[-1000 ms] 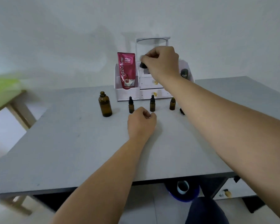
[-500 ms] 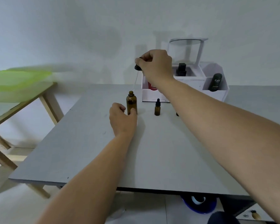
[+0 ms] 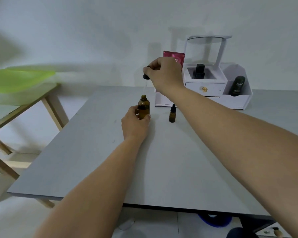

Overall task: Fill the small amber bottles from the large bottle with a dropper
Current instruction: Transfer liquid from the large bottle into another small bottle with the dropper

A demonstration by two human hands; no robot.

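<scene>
I grip the large bottle (image 3: pixel 144 109) with my left hand (image 3: pixel 133 121) to steady it, while my right hand (image 3: pixel 163 73) pinches the dropper (image 3: pixel 145 79) above its open mouth.

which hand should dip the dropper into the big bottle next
Right. The right hand pinches the dropper, whose tip hangs just above the open mouth of the big bottle. The left hand grips that bottle and is likely best left steadying it.

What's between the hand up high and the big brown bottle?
The dropper: the right hand pinches its black bulb, and its thin glass tube hangs down toward the large amber bottle's open mouth. Head view.
</scene>
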